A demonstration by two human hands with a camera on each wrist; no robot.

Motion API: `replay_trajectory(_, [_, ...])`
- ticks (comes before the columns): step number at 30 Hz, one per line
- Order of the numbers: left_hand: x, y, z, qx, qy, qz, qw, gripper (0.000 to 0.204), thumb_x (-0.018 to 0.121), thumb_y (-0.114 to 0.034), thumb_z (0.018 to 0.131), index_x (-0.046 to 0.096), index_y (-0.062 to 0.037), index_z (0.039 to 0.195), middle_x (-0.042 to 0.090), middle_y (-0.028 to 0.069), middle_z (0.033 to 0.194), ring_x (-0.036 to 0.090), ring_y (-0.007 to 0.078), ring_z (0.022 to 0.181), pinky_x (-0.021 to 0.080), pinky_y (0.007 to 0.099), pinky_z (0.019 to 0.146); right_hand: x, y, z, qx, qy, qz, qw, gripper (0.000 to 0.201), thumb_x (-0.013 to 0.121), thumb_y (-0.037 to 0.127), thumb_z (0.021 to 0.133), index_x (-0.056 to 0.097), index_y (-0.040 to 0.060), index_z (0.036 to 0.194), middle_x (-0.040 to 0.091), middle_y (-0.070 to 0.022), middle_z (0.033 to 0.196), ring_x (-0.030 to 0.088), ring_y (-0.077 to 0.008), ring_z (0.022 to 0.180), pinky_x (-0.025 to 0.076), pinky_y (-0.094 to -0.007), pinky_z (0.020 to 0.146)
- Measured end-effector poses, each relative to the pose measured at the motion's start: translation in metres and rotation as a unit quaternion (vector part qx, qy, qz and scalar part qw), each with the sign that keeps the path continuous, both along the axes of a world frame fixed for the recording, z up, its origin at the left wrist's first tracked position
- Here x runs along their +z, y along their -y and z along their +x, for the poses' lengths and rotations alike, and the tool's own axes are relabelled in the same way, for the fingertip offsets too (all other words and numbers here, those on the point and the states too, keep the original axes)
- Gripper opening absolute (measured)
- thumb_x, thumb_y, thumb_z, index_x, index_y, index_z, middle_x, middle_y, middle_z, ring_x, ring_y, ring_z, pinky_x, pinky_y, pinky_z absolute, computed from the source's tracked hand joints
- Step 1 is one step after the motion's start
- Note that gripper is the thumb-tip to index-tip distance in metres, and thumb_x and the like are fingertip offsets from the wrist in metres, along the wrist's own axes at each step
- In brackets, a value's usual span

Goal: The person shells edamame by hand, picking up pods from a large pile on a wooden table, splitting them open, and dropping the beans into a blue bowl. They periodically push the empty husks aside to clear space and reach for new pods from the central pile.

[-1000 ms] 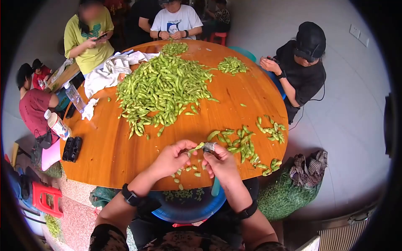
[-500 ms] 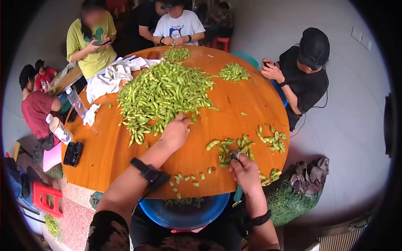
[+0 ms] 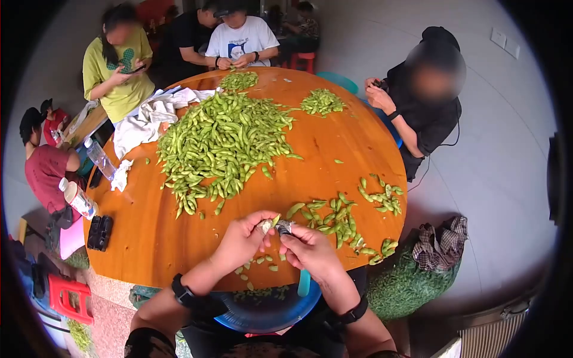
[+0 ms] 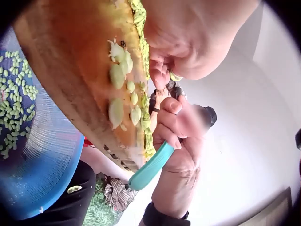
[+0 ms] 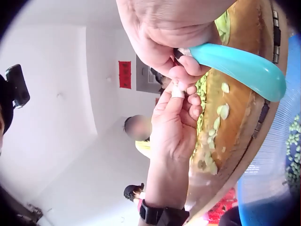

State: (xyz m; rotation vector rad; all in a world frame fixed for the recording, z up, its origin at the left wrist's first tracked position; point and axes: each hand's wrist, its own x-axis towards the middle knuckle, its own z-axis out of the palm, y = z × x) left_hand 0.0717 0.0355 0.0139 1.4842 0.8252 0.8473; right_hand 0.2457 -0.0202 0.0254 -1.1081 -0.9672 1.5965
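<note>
Over the near table edge, my left hand (image 3: 239, 241) pinches a green bean pod (image 3: 276, 220) between thumb and fingertips. My right hand (image 3: 313, 253) grips a tool by its teal handle (image 5: 244, 70), which sticks out below the palm toward me. The tool's dark and silvery front end (image 3: 285, 227) meets the pod between the two hands; its working edge is hidden by the fingers. Shelled beans (image 4: 117, 75) lie scattered on the wood below my hands. A blue basin (image 3: 262, 322) with loose beans in it sits under the table edge.
A large heap of pods (image 3: 224, 146) covers the middle of the round table (image 3: 149, 238). Opened-looking pods (image 3: 334, 224) lie right of my hands. Bottles (image 3: 80, 200), a black case (image 3: 99, 232) and white cloths (image 3: 143, 128) line the left. Several people sit or stand around; a full green sack (image 3: 406, 286) stands at right.
My left hand reached to the heap's near edge, then came back with a pod. My right hand moved from over the right-hand pods back to the left, meeting it with the tool.
</note>
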Motion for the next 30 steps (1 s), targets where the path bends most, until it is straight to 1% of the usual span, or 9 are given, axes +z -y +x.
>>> replay_trajectory(5, [-0.013, 0.011, -0.012, -0.007, -0.07, 0.065, 0.995, 0.034, 0.048, -0.001, 0.093, 0.052, -0.0027, 0.126, 0.063, 0.007, 0.092, 0.061, 0.0143, 0.068, 0.053, 0.0263, 0.061, -0.005, 0.006, -0.013, -0.009, 0.022, -0.02, 1.0, 0.013, 0.053, 0.011, 0.095, 0.063, 0.0059, 0.101, 0.057, 0.0013, 0.071, 0.046, -0.0032, 0.052, 0.037, -0.0181, 0.045])
replay_trajectory(7, [-0.017, 0.013, -0.012, 0.029, -0.172, 0.352, 0.92, 0.04, 0.055, 0.001, 0.086, 0.051, -0.0016, 0.126, 0.064, 0.0138, 0.095, 0.065, 0.0284, 0.076, 0.053, 0.0359, 0.068, -0.01, 0.007, -0.016, -0.014, 0.031, -0.006, 0.999, 0.012, 0.054, 0.01, 0.094, 0.064, 0.0071, 0.1, 0.057, 0.0016, 0.071, 0.046, -0.0033, 0.051, 0.037, -0.0183, 0.045])
replay_trajectory(10, [-0.013, 0.016, -0.013, 0.041, -0.244, 0.304, 0.92, 0.044, 0.059, 0.002, 0.08, 0.052, -0.0012, 0.123, 0.063, 0.0198, 0.097, 0.063, 0.0393, 0.083, 0.052, 0.0427, 0.073, -0.012, 0.007, -0.022, -0.027, 0.047, -0.01, 0.998, 0.012, 0.055, 0.009, 0.093, 0.064, 0.0082, 0.101, 0.056, 0.0025, 0.07, 0.046, -0.0031, 0.053, 0.037, -0.0184, 0.045])
replay_trajectory(17, [-0.021, 0.013, -0.015, 0.056, -0.226, 0.335, 0.913, 0.038, 0.056, 0.003, 0.082, 0.053, -0.0009, 0.12, 0.063, 0.0199, 0.096, 0.064, 0.0372, 0.081, 0.053, 0.0406, 0.071, -0.014, 0.004, -0.035, -0.088, 0.037, 0.0, 0.995, 0.01, 0.054, 0.009, 0.093, 0.064, 0.0088, 0.097, 0.053, 0.0051, 0.068, 0.046, -0.0014, 0.056, 0.036, -0.018, 0.046])
replay_trajectory(20, [-0.027, 0.011, -0.017, 0.056, -0.176, 0.314, 0.931, 0.033, 0.05, 0.005, 0.087, 0.052, -0.0003, 0.12, 0.064, 0.0162, 0.093, 0.066, 0.0274, 0.071, 0.055, 0.035, 0.066, -0.014, 0.001, -0.032, -0.084, -0.015, -0.05, 0.995, 0.01, 0.055, 0.008, 0.092, 0.064, 0.0087, 0.098, 0.052, 0.0054, 0.067, 0.042, -0.0012, 0.052, 0.032, -0.0177, 0.043])
replay_trajectory(22, [-0.025, 0.009, -0.018, -0.002, -0.06, 0.148, 0.987, 0.029, 0.045, 0.005, 0.092, 0.052, -0.0001, 0.119, 0.064, 0.01, 0.091, 0.064, 0.0157, 0.066, 0.055, 0.0288, 0.062, -0.019, -0.004, -0.025, -0.038, -0.06, -0.058, 0.996, 0.011, 0.055, 0.007, 0.092, 0.063, 0.008, 0.099, 0.051, 0.0051, 0.066, 0.039, -0.0015, 0.048, 0.028, -0.0178, 0.04])
replay_trajectory(23, [-0.022, 0.009, -0.019, -0.008, -0.012, 0.065, 0.998, 0.027, 0.045, -0.002, 0.096, 0.052, 0.0005, 0.121, 0.062, 0.0035, 0.085, 0.062, 0.0082, 0.075, 0.054, 0.024, 0.066, -0.014, -0.003, -0.023, -0.03, -0.074, -0.077, 0.994, 0.011, 0.055, 0.006, 0.091, 0.063, 0.0069, 0.099, 0.051, 0.005, 0.065, 0.037, -0.0014, 0.045, 0.025, -0.0185, 0.037])
replay_trajectory(27, [-0.022, 0.003, -0.017, -0.036, 0.043, -0.033, 0.998, 0.028, 0.04, -0.002, 0.097, 0.05, -0.0024, 0.123, 0.062, 0.0046, 0.09, 0.061, 0.0106, 0.07, 0.053, 0.0241, 0.063, -0.011, -0.001, -0.02, -0.022, -0.058, -0.073, 0.995, 0.013, 0.053, 0.005, 0.091, 0.063, 0.0064, 0.1, 0.054, 0.0051, 0.067, 0.041, -0.0025, 0.047, 0.03, -0.0182, 0.04])
replay_trajectory(30, [-0.015, 0.003, -0.014, -0.026, 0.021, -0.07, 0.997, 0.027, 0.037, -0.001, 0.096, 0.049, -0.0029, 0.12, 0.059, 0.0036, 0.087, 0.057, 0.0088, 0.067, 0.049, 0.0221, 0.059, -0.015, 0.003, -0.03, -0.054, 0.066, 0.051, 0.995, 0.014, 0.053, 0.003, 0.09, 0.064, 0.005, 0.099, 0.059, 0.001, 0.07, 0.048, -0.0052, 0.05, 0.037, -0.0206, 0.046])
